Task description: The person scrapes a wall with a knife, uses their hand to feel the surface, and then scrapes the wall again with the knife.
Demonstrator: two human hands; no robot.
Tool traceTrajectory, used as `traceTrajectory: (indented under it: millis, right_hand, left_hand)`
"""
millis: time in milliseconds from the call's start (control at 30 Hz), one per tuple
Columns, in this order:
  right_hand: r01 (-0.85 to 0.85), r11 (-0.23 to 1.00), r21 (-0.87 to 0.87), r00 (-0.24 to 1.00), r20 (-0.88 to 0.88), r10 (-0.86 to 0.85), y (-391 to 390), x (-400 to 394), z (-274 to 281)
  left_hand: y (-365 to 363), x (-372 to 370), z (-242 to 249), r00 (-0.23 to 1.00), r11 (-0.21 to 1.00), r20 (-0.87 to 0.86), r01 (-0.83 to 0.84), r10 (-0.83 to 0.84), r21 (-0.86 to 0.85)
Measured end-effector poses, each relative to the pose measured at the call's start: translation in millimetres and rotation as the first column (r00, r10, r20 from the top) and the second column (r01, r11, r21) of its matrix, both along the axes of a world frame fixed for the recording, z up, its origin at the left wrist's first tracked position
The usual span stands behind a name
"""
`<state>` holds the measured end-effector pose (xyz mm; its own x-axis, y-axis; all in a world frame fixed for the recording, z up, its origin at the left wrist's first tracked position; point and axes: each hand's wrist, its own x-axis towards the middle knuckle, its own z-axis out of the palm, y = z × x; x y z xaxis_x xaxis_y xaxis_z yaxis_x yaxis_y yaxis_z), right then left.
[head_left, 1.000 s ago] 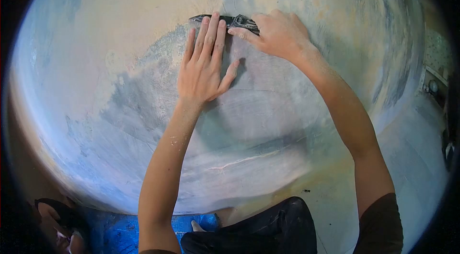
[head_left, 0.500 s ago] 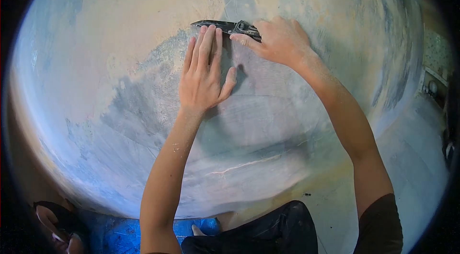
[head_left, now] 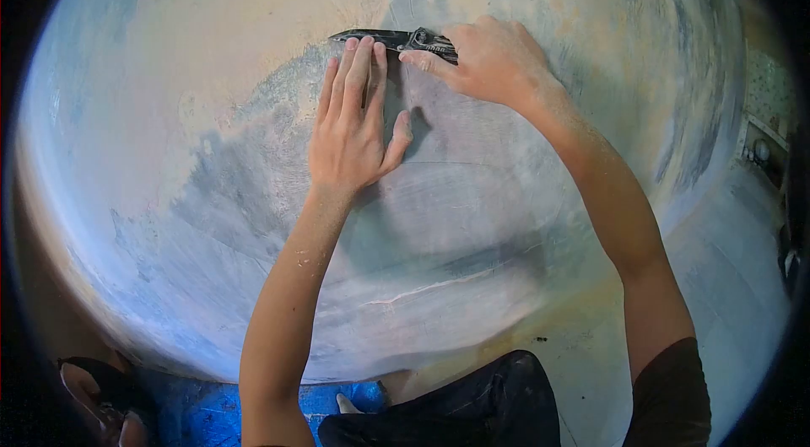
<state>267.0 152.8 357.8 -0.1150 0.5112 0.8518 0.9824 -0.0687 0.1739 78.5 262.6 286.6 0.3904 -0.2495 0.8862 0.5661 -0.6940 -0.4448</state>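
Note:
A black folding knife (head_left: 377, 37) lies with its blade out against a large curved surface (head_left: 439, 219), which is patchy in grey, beige and pale blue. My right hand (head_left: 494, 63) is closed around the knife's handle, thumb along its lower side. The blade points left. My left hand (head_left: 350, 131) lies with fingers stretched out, its middle fingertips touching the lower edge of the blade and the thumb held apart. Pale dust coats my fingers and wrists. Much of the handle is hidden inside my right hand.
Blue sheeting (head_left: 211, 413) lies at the bottom left, below the curved surface. Another person's bare limb (head_left: 80, 392) shows in the lower left corner. My dark-clothed leg (head_left: 472, 405) is at the bottom middle. A light-coloured framed object (head_left: 759, 143) stands at the right edge.
Both hands and the knife have shifted slightly up and to the left across the surface. The grip on the knife looks the same.

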Motion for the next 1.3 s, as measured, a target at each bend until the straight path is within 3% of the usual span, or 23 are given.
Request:
traceTrajectory:
  millis: [233,567,867,1167,1300]
  right_hand:
    - [0.061,0.998,0.013,0.998,-0.007,-0.061,-3,-7,-2]
    - [0.010,1.000,0.003,1.000,-0.019,-0.010,-4,-3,1]
    - [0.003,0.997,0.071,1.000,-0.015,-0.002,5,3,-5]
    - [0.041,0.997,0.065,0.999,-0.028,-0.039,2,0,-6]
    - [0.037,0.995,0.094,0.999,-0.040,-0.033,6,-1,-11]
  left_hand:
    - [-4,2,2,0.999,0.999,-0.004,-0.047,0.047,-0.027]
    - [-2,0,1,1.000,1.000,-0.014,0.009,-0.009,-0.020]
    - [-3,1,2,0.990,0.990,-0.007,-0.137,0.137,-0.011]
    - [-1,3,2,0.996,0.996,-0.008,-0.094,0.094,-0.011]
    - [-1,4,1,0.989,0.989,0.007,-0.148,0.148,-0.025]
